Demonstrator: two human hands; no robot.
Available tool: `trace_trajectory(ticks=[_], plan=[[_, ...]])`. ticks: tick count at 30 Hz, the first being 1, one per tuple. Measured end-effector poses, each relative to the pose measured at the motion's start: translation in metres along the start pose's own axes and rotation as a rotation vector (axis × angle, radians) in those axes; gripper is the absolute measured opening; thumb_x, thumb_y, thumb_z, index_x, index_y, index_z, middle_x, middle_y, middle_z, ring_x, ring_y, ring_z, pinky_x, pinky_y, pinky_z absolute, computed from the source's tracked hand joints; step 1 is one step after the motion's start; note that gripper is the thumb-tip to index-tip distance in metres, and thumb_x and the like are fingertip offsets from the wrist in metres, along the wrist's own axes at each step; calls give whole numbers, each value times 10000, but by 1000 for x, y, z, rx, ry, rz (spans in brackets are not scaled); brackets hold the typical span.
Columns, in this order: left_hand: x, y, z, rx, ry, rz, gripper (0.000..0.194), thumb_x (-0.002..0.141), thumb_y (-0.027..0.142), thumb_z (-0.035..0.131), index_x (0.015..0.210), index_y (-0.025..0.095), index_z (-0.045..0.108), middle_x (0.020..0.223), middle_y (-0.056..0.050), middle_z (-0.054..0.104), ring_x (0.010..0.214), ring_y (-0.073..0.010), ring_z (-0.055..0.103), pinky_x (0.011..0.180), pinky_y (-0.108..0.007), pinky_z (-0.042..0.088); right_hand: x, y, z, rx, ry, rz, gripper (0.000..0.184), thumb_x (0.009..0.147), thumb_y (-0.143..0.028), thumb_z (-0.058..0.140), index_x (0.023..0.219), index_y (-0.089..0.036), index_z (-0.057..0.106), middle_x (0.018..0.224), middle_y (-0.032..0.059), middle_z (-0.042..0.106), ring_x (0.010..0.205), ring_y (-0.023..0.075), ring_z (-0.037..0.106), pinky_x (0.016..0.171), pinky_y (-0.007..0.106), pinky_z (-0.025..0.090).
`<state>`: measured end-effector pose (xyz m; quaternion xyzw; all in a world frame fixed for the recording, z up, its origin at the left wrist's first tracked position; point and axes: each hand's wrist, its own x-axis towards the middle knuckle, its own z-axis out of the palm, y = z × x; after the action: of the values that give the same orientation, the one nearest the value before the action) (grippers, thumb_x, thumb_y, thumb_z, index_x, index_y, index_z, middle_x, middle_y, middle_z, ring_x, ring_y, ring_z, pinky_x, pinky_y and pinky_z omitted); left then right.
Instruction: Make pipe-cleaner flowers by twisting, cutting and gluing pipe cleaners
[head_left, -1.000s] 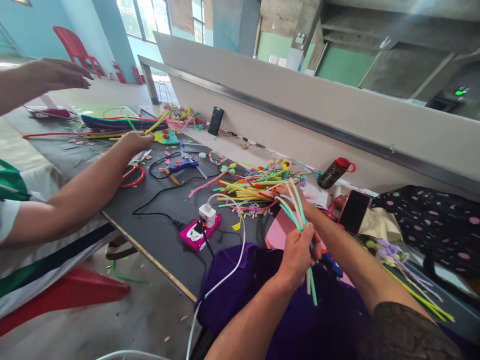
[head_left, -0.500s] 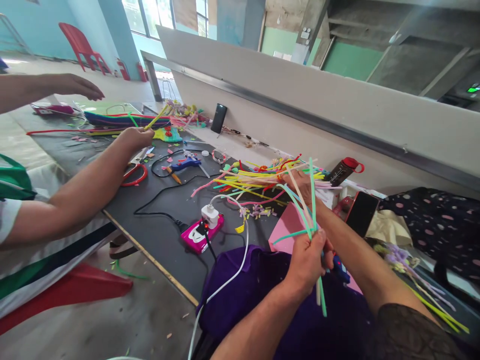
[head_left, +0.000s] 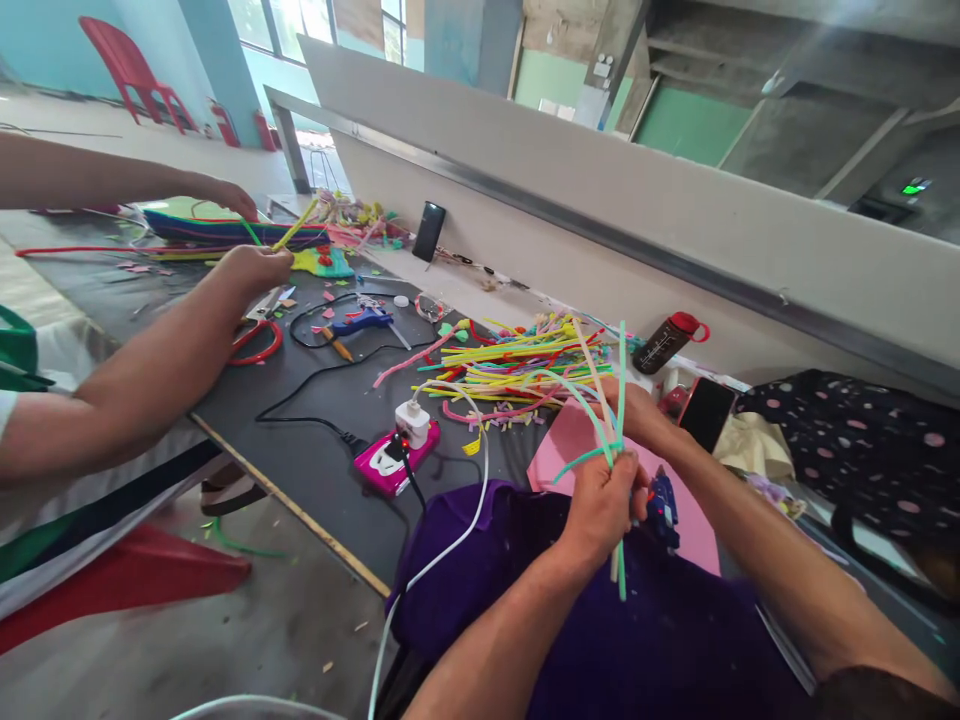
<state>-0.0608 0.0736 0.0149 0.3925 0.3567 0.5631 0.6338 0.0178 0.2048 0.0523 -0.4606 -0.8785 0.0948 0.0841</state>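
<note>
Your left hand (head_left: 604,505) gripped long mint-green and cream fuzzy stems (head_left: 622,360); I couldn't tell whether your right hand (head_left: 636,408), near a multicoloured fuzzy-stem pile (head_left: 510,362), held anything.

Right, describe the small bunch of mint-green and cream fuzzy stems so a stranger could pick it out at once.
Start at the long, dark grey tabletop and find its heap of yellow, red and green fuzzy stems. Nearer the camera, the wearer's left hand grips the small bunch of mint-green and cream fuzzy stems. Unlike the heap, these rise from the grip in a loose fan.
</note>
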Motion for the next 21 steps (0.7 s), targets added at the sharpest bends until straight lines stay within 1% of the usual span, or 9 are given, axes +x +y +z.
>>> trace_trajectory(ticks=[3, 5, 8, 11, 13, 17, 19, 21], plan=[[-1, 0, 1, 46, -34, 20, 399, 811, 460, 345, 609, 153, 499, 378, 29, 438, 321, -53, 336, 388, -186, 262, -21, -4, 7, 581, -165, 171, 366, 782, -432, 432, 879, -152, 645, 636, 48, 630, 608, 194, 577, 532, 270, 423], [-2, 1, 1, 44, -34, 9, 391, 807, 461, 346, 611, 157, 496, 379, 29, 442, 313, -54, 327, 379, -188, 256, -34, -12, 12, 857, -222, 244, 432, 787, -492, 396, 862, -151, 651, 589, 50, 619, 560, 191, 571, 506, 278, 425], [-2, 0, 2, 18, -62, -47, 380, 802, 468, 352, 641, 160, 504, 385, 32, 454, 297, -56, 312, 352, -191, 229, -45, -22, 14, 1075, -231, 286, 578, 804, -584, 269, 854, -150, 648, 591, 76, 624, 561, 199, 581, 508, 291, 441], [-3, -2, 3, 12, -109, -127, 398, 797, 487, 357, 647, 152, 511, 381, 34, 453, 288, -53, 308, 336, -193, 217, -46, -22, 4, 1289, -248, 302, 704, 792, -649, 175, 873, -124, 637, 621, 108, 635, 590, 213, 598, 532, 307, 459], [-2, -3, 4, 25, -109, -160, 403, 792, 494, 365, 649, 148, 514, 380, 37, 452, 287, -50, 309, 335, -192, 222, -44, -20, -7, 1347, -225, 287, 746, 781, -670, 153, 899, -109, 630, 648, 123, 643, 616, 220, 609, 553, 312, 467], [-2, -5, 5, 44, -106, -164, 406, 792, 490, 363, 696, 138, 542, 381, 41, 454, 285, -50, 308, 334, -189, 224, -40, -22, -30, 1346, -89, 245, 774, 772, -689, 132, 947, -113, 619, 719, 136, 658, 656, 229, 623, 597, 328, 475], [-1, -5, 4, 48, -107, -165, 418, 790, 495, 362, 718, 132, 556, 382, 40, 456, 281, -50, 306, 333, -186, 220, -41, -25, -37, 1356, -38, 231, 783, 766, -700, 121, 952, -124, 618, 743, 136, 660, 661, 229, 626, 611, 336, 477], [0, -6, 4, 59, -98, -156, 420, 792, 493, 359, 726, 129, 560, 380, 40, 458, 277, -50, 306, 336, -182, 221, -42, -27, -40, 1356, -13, 217, 789, 761, -709, 116, 952, -129, 616, 751, 136, 660, 671, 230, 627, 610, 339, 479]])
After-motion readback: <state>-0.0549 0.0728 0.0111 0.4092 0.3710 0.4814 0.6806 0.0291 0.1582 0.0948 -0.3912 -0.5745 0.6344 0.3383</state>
